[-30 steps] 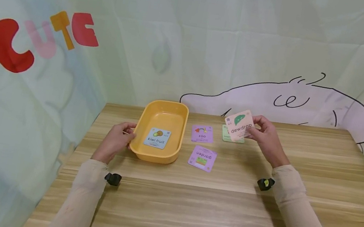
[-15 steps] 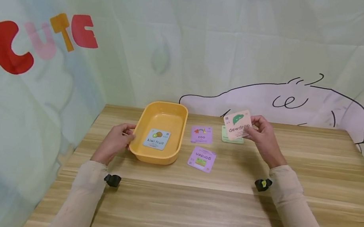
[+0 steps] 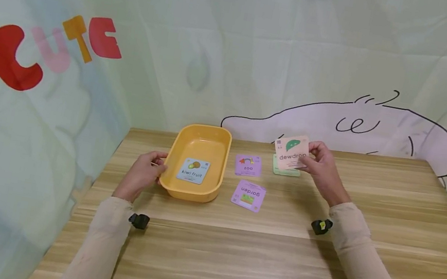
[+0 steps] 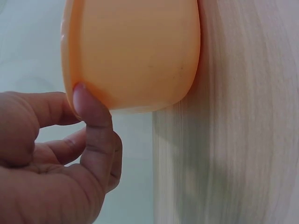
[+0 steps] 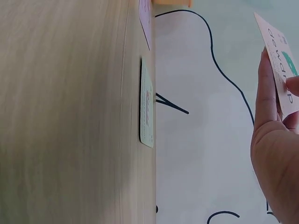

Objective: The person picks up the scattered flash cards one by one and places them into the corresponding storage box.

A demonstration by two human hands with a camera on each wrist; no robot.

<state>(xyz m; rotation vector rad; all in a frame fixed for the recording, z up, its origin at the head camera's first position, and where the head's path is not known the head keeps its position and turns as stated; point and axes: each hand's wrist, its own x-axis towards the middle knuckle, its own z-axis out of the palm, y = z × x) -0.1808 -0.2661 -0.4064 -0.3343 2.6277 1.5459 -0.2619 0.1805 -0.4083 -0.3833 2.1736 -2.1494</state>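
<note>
My right hand (image 3: 322,166) pinches a pale pink card (image 3: 291,152) printed "dewdrop" with a green leaf, thumb on its face and fingers behind. The right wrist view shows that card raised clear of the table. Below it, partly covered in the head view, lies a green card (image 3: 286,171). On the left, my left hand (image 4: 70,149) pinches the rim of a yellow plastic tray (image 3: 215,188) between thumb and fingers. Inside the tray lies a blue "kiwi fruit" card (image 3: 193,170). Between tray and right hand, a purple "zoo" card (image 3: 248,166) and an upside-down purple "garden" card (image 3: 248,195) lie flat.
The wooden table (image 3: 229,264) ends at the back against a printed fabric backdrop (image 3: 203,47). That cloth also hangs along the left side, with large "CUTE" letters (image 3: 17,58). Black wrist devices sit at both cuffs.
The dewdrop card has turned slightly to a more level angle and shifted a little left with my right hand. My left hand and the tray have stayed in place.
</note>
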